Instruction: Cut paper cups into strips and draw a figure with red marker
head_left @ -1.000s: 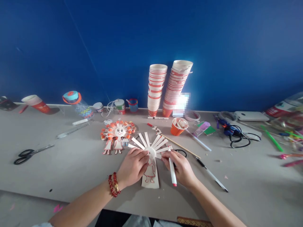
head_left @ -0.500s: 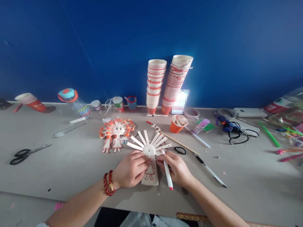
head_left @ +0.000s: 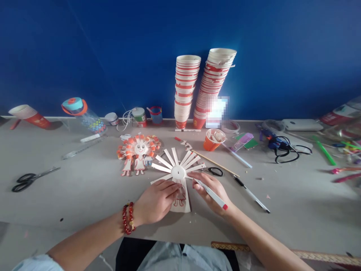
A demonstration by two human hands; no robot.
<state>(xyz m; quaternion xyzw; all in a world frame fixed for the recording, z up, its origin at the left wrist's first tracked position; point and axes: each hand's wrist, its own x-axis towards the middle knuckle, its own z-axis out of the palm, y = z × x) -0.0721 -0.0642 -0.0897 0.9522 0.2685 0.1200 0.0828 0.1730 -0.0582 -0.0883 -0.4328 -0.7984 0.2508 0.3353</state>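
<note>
A cut-open paper cup (head_left: 178, 172) lies in front of me, its round white base ringed by narrow strips. Its lower panel carries a dress-and-legs figure drawn in red. My left hand (head_left: 159, 199), with a red bead bracelet at the wrist, is closed over the left edge of that panel, its fingertips covering part of the drawing. To the right of the cup, my right hand (head_left: 211, 188) is closed round a white marker (head_left: 211, 193) with a red end cap. The marker slants, its red end toward my wrist; its writing tip is hard to make out.
Finished paper dolls (head_left: 140, 152) with curled orange strips lie left of the cup. Behind stand two tall stacks of paper cups (head_left: 187, 90) and an orange cup of scraps (head_left: 213, 143). Scissors (head_left: 34, 178) lie at left, a pen (head_left: 252, 194) at right.
The marker has swung from nearly upright in view to a slant, its red end moving right. My right hand has shifted slightly. My left hand stays on the panel, and the camera view has tilted.
</note>
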